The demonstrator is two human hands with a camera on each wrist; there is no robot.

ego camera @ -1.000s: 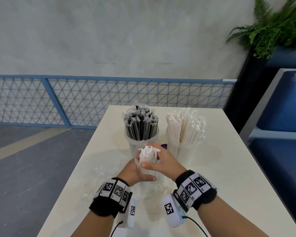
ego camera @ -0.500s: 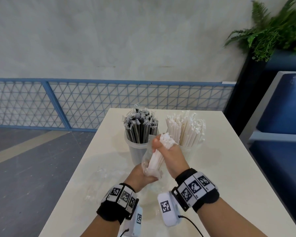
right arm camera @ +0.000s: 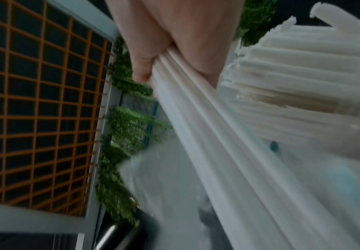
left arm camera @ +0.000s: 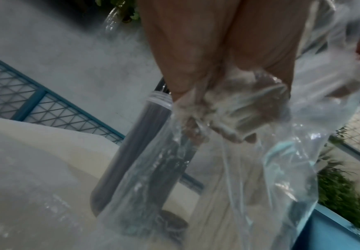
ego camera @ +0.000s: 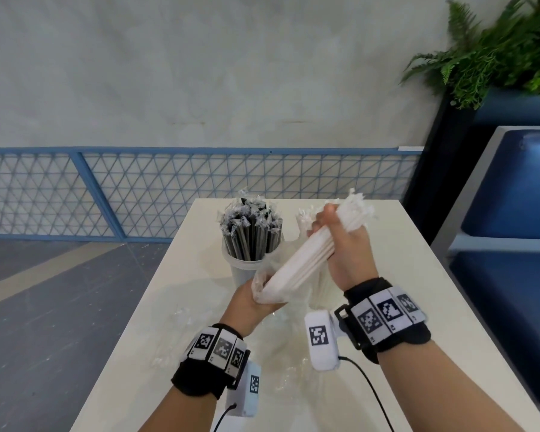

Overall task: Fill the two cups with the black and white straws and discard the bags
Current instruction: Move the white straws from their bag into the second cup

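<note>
The right hand [ego camera: 345,244] is fisted round the top of a bundle of white straws [ego camera: 300,263], while the left hand [ego camera: 256,302] pinches the clear bag [ego camera: 264,280] bunched at the bundle's lower end. Held that way, slanted between the two hands, one hand can anchor the plastic as the other draws the straws free; that looks like the point of it. All this hangs just in front of the black-straw cup [ego camera: 242,271], which stands packed full on the table [ego camera: 418,275]. The white cup [ego camera: 303,218], right of it, is mostly hidden behind the fist. Crumpled plastic [ego camera: 181,319] lies nearer than the black-straw cup, not yet thrown away.
</note>
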